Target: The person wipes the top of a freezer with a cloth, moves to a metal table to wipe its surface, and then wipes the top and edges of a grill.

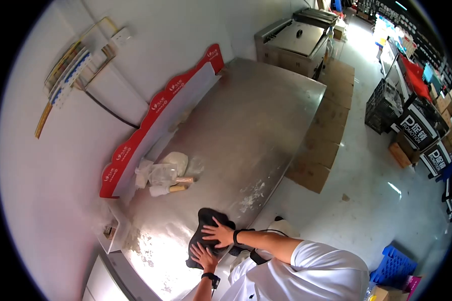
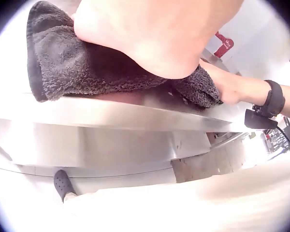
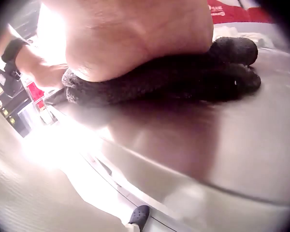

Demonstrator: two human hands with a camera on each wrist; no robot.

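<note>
A dark grey fluffy towel (image 1: 206, 218) lies bunched on a metal table (image 1: 246, 125) near its front edge. My right hand (image 1: 221, 234) rests on the towel's right part with fingers spread. Lower in the head view, my left hand (image 1: 204, 257) presses on the other end, its fingers stretched out. The left wrist view shows the towel (image 2: 63, 63) under the heel of my left hand (image 2: 154, 34), close to the table edge. In the right wrist view the towel (image 3: 232, 87) is folded in thick layers beneath my right hand (image 3: 135, 38).
Wooden-handled tools (image 1: 178, 188), a clear plastic container (image 1: 163, 174) and a pale bag (image 1: 176, 161) sit toward the wall side. A red printed strip (image 1: 158, 104) runs along the back. Flattened cardboard (image 1: 314, 155) lies on the floor beyond the table's edge.
</note>
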